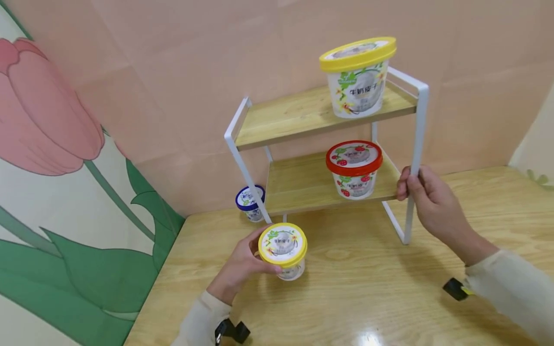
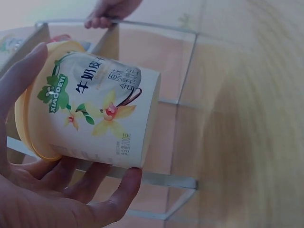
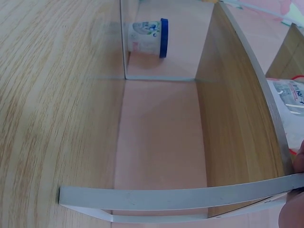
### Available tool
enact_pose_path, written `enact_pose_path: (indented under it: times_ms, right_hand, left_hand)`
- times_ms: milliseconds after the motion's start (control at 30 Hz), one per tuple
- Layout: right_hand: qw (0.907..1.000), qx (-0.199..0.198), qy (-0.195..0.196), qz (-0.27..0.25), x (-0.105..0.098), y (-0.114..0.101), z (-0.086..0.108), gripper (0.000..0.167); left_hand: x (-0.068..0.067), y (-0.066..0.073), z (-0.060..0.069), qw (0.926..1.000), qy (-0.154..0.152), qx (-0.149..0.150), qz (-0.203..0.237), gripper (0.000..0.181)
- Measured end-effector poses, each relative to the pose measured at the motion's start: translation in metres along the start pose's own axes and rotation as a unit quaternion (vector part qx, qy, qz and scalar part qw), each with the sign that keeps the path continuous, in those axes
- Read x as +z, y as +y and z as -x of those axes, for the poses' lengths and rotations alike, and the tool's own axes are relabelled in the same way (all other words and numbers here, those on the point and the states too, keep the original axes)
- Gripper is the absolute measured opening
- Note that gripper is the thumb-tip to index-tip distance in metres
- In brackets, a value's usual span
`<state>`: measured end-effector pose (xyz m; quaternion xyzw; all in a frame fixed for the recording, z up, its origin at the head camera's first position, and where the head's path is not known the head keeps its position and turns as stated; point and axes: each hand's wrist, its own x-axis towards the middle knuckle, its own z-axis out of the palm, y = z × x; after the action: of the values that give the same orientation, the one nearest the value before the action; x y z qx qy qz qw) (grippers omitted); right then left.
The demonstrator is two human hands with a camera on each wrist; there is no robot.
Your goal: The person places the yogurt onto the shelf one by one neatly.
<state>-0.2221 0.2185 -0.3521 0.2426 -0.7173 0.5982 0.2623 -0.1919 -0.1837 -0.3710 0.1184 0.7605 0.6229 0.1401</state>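
Note:
My left hand [image 1: 244, 264] grips a yellow-lidded paper cup [image 1: 289, 273] round its side, in front of the rack's left end. The left wrist view shows its printed flowers and the thumb and fingers [image 2: 126, 190] around it. With my right hand [image 1: 434, 199] I hold the right front leg of a two-tier rack [image 1: 417, 129], at the lower shelf's corner. Another yellow-lidded cup [image 1: 359, 89] stands on the upper shelf, near its right end. Below it, a red-lidded cup [image 1: 355, 166] is on the lower shelf. Only a little of the right hand [image 3: 292, 209] enters the right wrist view.
A blue-lidded cup [image 1: 251, 202] stands on the wooden table [image 1: 346, 298] behind the rack's left leg, partly hidden by it. Pinkish cloth [image 1: 173, 96] covers the wall behind. To the left is a panel with a large printed tulip [image 1: 47, 110].

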Motion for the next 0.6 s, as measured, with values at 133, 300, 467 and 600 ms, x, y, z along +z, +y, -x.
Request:
enact_pose_path:
  times_ms: [133,300,467,600]
  right_hand:
    - [0.9998,0.003,-0.002,0.021,-0.001,-0.001,-0.001,0.017]
    - [0.9986,0.003,0.002,0.053,-0.001,-0.002,-0.002,0.018]
    - [0.9988,0.006,0.002,0.049,-0.001,-0.004,-0.002,0.018]
    - [0.9998,0.007,-0.002,0.021,-0.001,-0.003,-0.001,0.018]
  left_hand:
    - [-0.002,0.006,-0.002,1.0000,-0.003,-0.005,-0.001,0.095]
    - [-0.006,0.014,-0.001,0.9999,-0.013,0.001,0.000,0.098]
    - [-0.010,0.025,0.002,0.9999,-0.011,0.008,-0.006,0.097]
    - [-0.012,0.031,0.003,0.9998,-0.011,0.012,-0.006,0.099]
